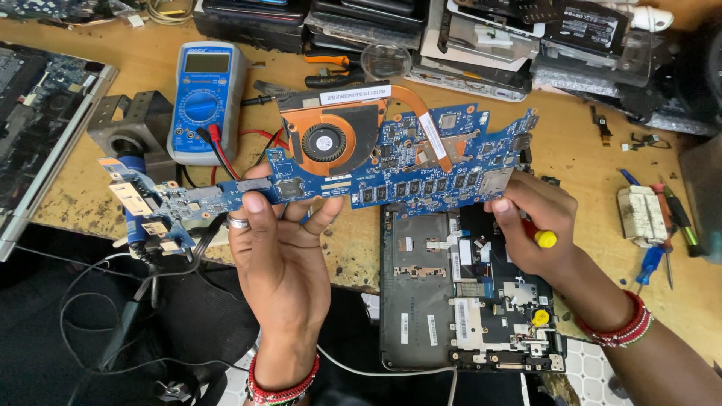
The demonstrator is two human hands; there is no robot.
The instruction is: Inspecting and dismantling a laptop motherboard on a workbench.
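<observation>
A long blue laptop motherboard (406,169) with a copper-coloured fan and heat pipe (327,139) is held up over the wooden bench. My left hand (282,248) grips its lower edge left of centre, thumb on the front face. My right hand (530,222) pinches the board's right end and also holds a yellow-handled screwdriver (543,237) in the palm. Below the board lies the open laptop base (466,289), partly over the bench's front edge.
A blue multimeter (204,98) with red and black leads stands at the back left beside a grey metal block (131,131). Stacked drives and laptops line the back. Screwdrivers (662,240) and a white part lie at the right. Cables hang below the bench.
</observation>
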